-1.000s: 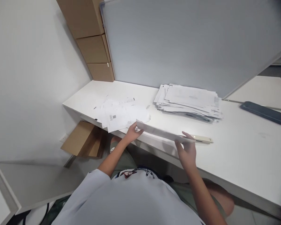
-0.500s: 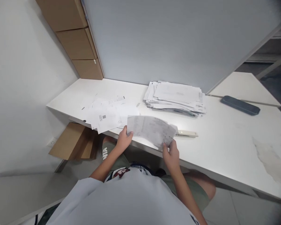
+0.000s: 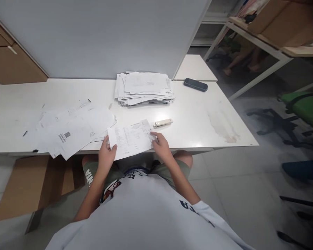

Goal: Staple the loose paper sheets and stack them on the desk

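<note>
A printed sheet of paper (image 3: 131, 139) is held at the table's front edge, its print facing up. My left hand (image 3: 107, 152) grips its left side, thumb on top. On the opposite side, my right hand (image 3: 160, 144) pinches the sheet's right edge. Just beyond my right hand lies a cream stapler (image 3: 163, 123). Loose printed papers (image 3: 77, 128) are spread to the left, some jutting over the front edge. A thick stack of papers (image 3: 146, 86) rests at the back against the partition.
A dark elongated case (image 3: 195, 84) lies at the white table's (image 3: 198, 114) back right. Cardboard boxes (image 3: 18, 64) stand at the back left, and an open carton (image 3: 23, 185) sits below the table. A green chair (image 3: 302, 107) and another person's legs (image 3: 240, 59) are at right.
My view has swung to the right. The sheet, curled and blurred before, is now flatter with its print showing, and my right hand has moved up along its right edge.
</note>
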{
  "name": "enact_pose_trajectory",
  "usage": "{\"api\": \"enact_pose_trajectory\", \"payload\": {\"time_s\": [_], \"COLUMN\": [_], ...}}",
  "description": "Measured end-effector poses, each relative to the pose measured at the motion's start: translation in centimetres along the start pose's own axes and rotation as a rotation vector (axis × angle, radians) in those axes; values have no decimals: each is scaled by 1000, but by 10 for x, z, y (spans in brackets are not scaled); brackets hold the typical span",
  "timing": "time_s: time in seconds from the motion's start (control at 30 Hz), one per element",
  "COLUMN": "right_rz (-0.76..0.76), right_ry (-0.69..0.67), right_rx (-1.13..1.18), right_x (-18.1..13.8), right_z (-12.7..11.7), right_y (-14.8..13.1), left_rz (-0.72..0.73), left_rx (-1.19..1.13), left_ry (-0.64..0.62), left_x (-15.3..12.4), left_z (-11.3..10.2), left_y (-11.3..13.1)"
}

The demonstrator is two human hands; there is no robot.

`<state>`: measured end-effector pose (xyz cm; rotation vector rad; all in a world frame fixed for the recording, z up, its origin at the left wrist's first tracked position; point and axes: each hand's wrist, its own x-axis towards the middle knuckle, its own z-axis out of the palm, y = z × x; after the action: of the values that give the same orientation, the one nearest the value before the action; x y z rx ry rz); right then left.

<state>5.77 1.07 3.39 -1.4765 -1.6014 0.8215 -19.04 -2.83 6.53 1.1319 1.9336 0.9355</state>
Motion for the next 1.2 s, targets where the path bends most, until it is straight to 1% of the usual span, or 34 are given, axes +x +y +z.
{"api": "enact_pose_trajectory", "payload": {"time_s": [0.1, 0.23, 0.3, 0.37, 0.43, 0.5, 0.57, 0.67, 0.73, 0.8, 0.9, 0.97, 1.03, 1.2], "right_rz": [-65, -68, -92, -111, -114, -112, -126, -152, -158, -155, -144, -134, -133, -143], "right_ry": [29, 19, 11, 35, 77, 102, 114, 143, 150, 149, 146, 124, 103, 106], "right_rx": [-114, -199, -288, -439, -581, -644, -646, -645, -657, -658, -635, -621, -616, -663], "right_x": [5, 8, 7, 6, 5, 5, 8, 13, 16, 19, 22, 25, 30, 44], "right_z": [-12, -20, -20, -20, -18, -17, -16, -14, -12, -10, -12, -16, -21, -25], "right_y": [10, 20, 19, 15, 10, 7, 7, 8, 10, 11, 12, 12, 11, 6], "left_rz": [63, 160, 212, 286, 379, 454, 481, 468, 492, 581, 783, 868, 888, 851], "left_rx": [56, 287, 373, 439, 488, 503, 489, 478, 490, 502, 540, 589, 627, 615], "left_ry": [-64, -107, -91, -42, 5, 28, 16, -39, -57, -54, -45, -33, -18, -18], "left_x": [3, 5, 4, 5, 8, 13, 18, 22, 23, 24, 27, 29, 31, 32], "left_z": [12, 18, 21, 25, 31, 34, 34, 27, 24, 24, 29, 34, 38, 42], "left_y": [6, 16, 19, 19, 15, 9, 5, 3, 3, 0, -9, -16, -21, -24]}}
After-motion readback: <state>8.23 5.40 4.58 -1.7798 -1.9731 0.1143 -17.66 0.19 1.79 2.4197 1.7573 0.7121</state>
